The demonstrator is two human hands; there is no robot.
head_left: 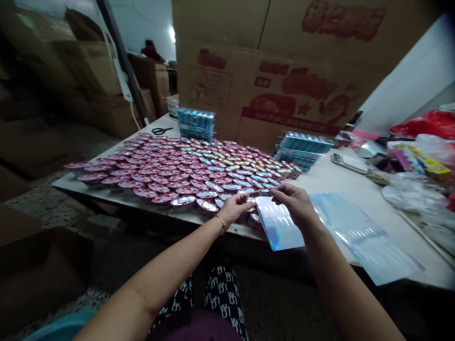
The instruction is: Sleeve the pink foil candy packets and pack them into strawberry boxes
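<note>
My left hand (232, 210), with a gold bracelet at the wrist, is closed at the front edge of the tabletop. Its thumb and fingertips meet beside the nearest oval containers; what they hold, if anything, is too small to make out. My right hand (292, 202) is pinched on a small thin shiny piece (263, 193) just above the containers. Under that hand, a shiny iridescent sheet (279, 227) overhangs the table edge. Many oval containers (163, 173) stand packed together, pink-topped at left and with silvery reflective tops nearer my hands.
More iridescent sheets (355, 232) lie to the right. Blue packs (196, 124) and another blue stack (302, 148) stand behind the containers, before a large cardboard box (227, 61). Black scissors (161, 130) lie at the far left, a scale-like device (349, 163) at right, beside piled plastic bags (408, 194).
</note>
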